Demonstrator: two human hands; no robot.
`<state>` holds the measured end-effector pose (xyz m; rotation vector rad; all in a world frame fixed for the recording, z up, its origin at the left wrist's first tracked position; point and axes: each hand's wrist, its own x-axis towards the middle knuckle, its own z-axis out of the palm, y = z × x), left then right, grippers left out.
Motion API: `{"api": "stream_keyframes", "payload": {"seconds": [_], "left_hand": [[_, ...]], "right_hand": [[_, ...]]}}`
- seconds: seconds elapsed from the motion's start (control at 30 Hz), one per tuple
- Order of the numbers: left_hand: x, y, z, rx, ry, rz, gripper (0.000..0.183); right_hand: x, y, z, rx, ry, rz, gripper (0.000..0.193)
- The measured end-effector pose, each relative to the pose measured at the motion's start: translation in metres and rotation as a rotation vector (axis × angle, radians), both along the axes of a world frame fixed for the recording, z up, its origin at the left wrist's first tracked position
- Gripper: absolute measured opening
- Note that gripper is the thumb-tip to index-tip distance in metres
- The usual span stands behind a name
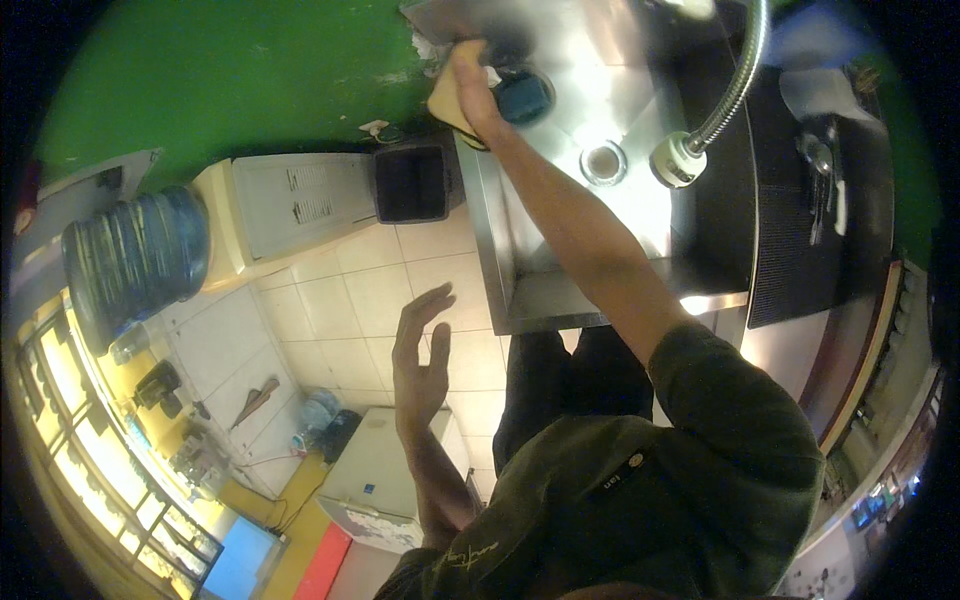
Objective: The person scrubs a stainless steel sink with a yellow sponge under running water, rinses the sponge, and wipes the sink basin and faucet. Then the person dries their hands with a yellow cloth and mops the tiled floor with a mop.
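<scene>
My right hand [478, 100] reaches over the far left corner of the steel sink [640, 130]. Its fingers press on a flat yellow cleaning cloth [447, 100] at the sink's left rim, by the green wall. Close beside that hand, a blue block-shaped thing [525, 98] sits in the sink corner; its kind is unclear. My left hand [422, 365] hangs over the tiled floor, left of the sink, with thumb and fingers apart and nothing in it.
A flexible metal hose with a white spray head [680, 160] hangs over the sink's right side, near the drain [603, 162]. Utensils [822, 175] lie on a dark ribbed mat [795, 250]. A dark bin [411, 185], a white cabinet [300, 205] and a large water bottle [140, 255] stand left.
</scene>
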<state>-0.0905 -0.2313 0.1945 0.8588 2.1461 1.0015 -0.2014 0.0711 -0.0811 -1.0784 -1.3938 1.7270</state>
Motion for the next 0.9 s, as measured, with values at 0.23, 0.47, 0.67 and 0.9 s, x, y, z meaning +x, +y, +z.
{"api": "stream_keyframes", "payload": {"seconds": [0.23, 0.47, 0.67, 0.9], "left_hand": [[0.006, -0.013, -0.026, -0.005, -0.221, 0.152, 0.027], [0.010, 0.006, -0.031, 0.065, -0.250, -0.019, 0.027], [0.014, 0.005, -0.038, 0.028, -0.295, -0.045, 0.027], [0.028, 0.016, -0.038, 0.009, -0.307, -0.017, 0.029]], "right_hand": [[0.217, -0.198, -0.016, -0.738, 0.070, 0.587, 0.049], [0.356, -0.077, 0.085, -0.824, -0.109, 1.210, 0.048], [0.416, -0.014, 0.089, -0.461, -0.771, 1.343, 0.048], [0.300, -0.142, 0.027, 0.387, -0.767, 1.584, 0.048]]}}
